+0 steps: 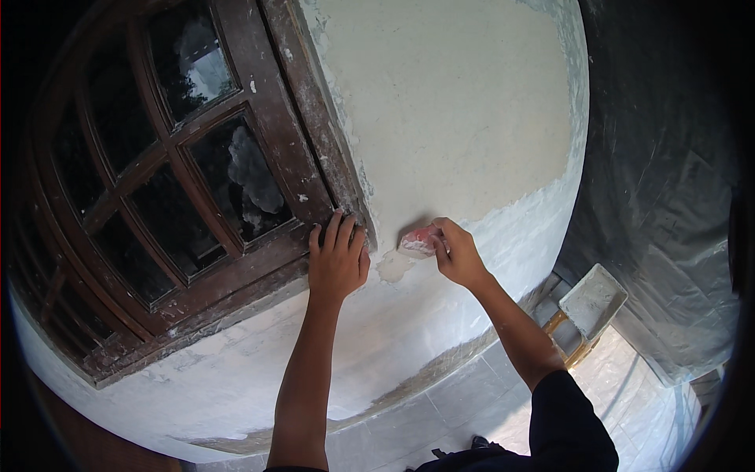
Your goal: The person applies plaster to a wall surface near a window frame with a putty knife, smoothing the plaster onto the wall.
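Observation:
My right hand (pixel 459 253) is closed on a small red putty spreader (pixel 420 241) smeared with white. The spreader meets the wall (pixel 440 134) just right of the window's lower corner, beside a small beige patch of filler (pixel 395 266). Most of its edge and its grip are covered by my fingers. With its fingers stretched out, my left hand (pixel 340 258) rests on the lower right corner of the brown wooden window frame (pixel 314 157).
Dark glass panes (pixel 240 177) fill the window at left. Dark plastic sheeting (pixel 653 189) hangs on the right. Below it stands a whitish, plaster-stained tray (pixel 595 303) beside a yellowish container (pixel 563 334). Grey tiles (pixel 417 413) and more sheeting cover the floor.

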Tool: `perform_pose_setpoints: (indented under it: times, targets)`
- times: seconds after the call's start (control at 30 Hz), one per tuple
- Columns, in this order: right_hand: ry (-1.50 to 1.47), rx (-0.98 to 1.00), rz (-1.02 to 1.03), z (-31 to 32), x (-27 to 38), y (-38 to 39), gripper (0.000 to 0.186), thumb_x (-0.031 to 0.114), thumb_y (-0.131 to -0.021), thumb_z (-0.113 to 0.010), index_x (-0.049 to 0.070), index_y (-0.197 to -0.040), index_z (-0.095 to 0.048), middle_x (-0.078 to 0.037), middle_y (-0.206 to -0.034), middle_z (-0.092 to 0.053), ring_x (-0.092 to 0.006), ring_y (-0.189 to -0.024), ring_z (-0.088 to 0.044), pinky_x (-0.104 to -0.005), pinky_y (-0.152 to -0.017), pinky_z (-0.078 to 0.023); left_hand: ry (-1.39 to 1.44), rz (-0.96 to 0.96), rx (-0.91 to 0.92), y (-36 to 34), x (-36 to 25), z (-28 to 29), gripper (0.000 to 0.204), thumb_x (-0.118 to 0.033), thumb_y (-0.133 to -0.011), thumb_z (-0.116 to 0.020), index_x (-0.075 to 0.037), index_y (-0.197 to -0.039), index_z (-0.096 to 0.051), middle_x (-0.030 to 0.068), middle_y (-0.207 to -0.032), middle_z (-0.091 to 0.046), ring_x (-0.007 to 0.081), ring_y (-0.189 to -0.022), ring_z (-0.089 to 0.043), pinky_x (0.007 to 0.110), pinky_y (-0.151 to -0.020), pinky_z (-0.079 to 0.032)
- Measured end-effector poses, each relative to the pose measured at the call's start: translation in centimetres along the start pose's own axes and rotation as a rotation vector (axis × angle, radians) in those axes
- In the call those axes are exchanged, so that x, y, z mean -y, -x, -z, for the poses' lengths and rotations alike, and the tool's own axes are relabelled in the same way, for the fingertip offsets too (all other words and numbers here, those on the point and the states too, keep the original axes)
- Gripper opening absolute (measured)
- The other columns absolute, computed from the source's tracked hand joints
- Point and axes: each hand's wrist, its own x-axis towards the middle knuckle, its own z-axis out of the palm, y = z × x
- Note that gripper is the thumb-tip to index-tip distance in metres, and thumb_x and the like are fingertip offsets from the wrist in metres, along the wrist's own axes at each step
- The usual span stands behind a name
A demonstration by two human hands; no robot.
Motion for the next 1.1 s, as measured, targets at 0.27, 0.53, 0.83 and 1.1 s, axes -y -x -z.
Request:
perform_pose_setpoints:
  times: [0.27, 0.53, 0.83, 1.1]
  targets:
    - [-0.154, -0.113, -0.141, 0.0, -0.8, 0.7, 0.024, -0.008, -0.084, -0.053, -0.002, -0.107, -0.048, -0.02, -0.087, -0.06, -0.0344, -0.079, -0.064, -0.0362, -0.069, -0.051, -0.008, -0.009, 0.005, 0.0, -0.1, 0.2, 0.031, -0.026, -0.079, -0.06, -0.01, -0.105, -0.059, 0.0085, -0.128, -0.048, 0.027, -0.129, -0.039, 0.054, -0.101, -0.027]
    - [-0.19, -0.265, -0.215, -0.1, -1.2, 1.2, 0.021, -0.008, -0.087, -0.051, -0.001, -0.106, -0.048, -0.016, -0.08, -0.06, -0.0236, -0.071, -0.063, -0.0292, -0.065, -0.05, 0.0, -0.009, -0.009, 0.1, -0.1, 0.2, 0.03, -0.025, -0.08, -0.06, -0.01, -0.106, -0.058, 0.0089, -0.128, -0.049, 0.0274, -0.129, -0.039, 0.054, -0.101, -0.027]
    - [-0.195, -0.555, -0.409, -1.4, -1.8, 3.8, 0.014, 0.0, -0.094, -0.048, -0.002, -0.108, -0.047, -0.01, -0.084, -0.061, -0.0138, -0.073, -0.059, -0.0271, -0.068, -0.049, 0.0, -0.007, 0.006, 0.0, -0.3, 0.2, 0.031, -0.025, -0.08, -0.06, -0.01, -0.106, -0.058, 0.0093, -0.129, -0.048, 0.0277, -0.13, -0.039, 0.053, -0.101, -0.027]
    - [-0.175, -0.499, -0.495, -3.8, -1.3, 5.8, 0.016, 0.002, -0.094, -0.05, -0.002, -0.107, -0.044, -0.012, -0.081, -0.059, -0.0169, -0.072, -0.06, -0.0288, -0.069, -0.049, -0.015, -0.016, 0.007, -0.2, -0.1, 0.3, 0.032, -0.025, -0.079, -0.061, -0.01, -0.107, -0.058, 0.0089, -0.128, -0.048, 0.028, -0.13, -0.039, 0.054, -0.101, -0.027]
